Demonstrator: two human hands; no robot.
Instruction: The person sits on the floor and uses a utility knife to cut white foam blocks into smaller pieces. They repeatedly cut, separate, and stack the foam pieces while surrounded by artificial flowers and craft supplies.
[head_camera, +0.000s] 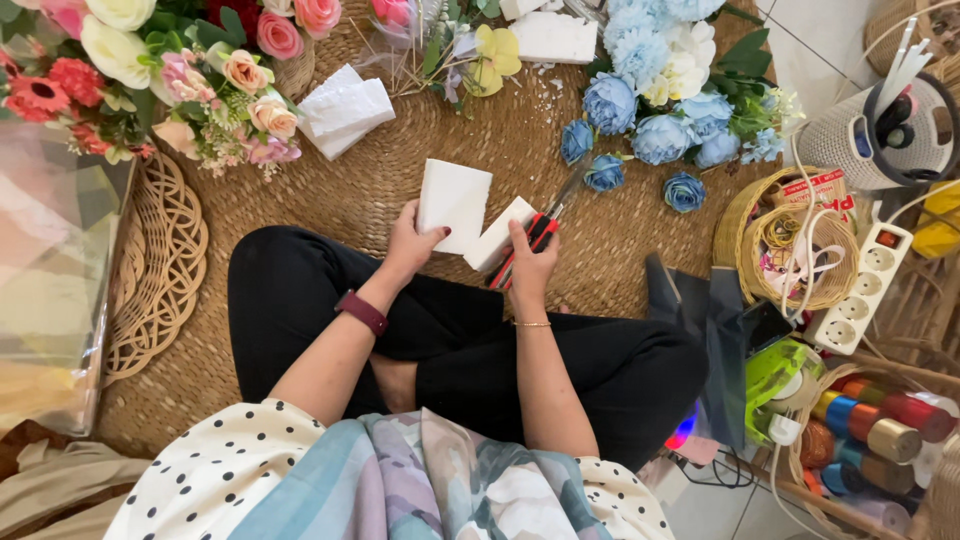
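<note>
While the left hand (408, 243) pinches a white foam block (453, 203) by its lower edge, the right hand (530, 262) clamps a smaller foam piece (497, 233) beside red-handled cutters (532, 236); the foam looks light, stiff and crumbly, best gripped across flat faces.

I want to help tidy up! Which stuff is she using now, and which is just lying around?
In use: big white foam block in left hand; small foam piece and red-handled cutter in right hand.

Lying about: blue flowers, pink bouquet, ribbon spools, power strip.
</note>
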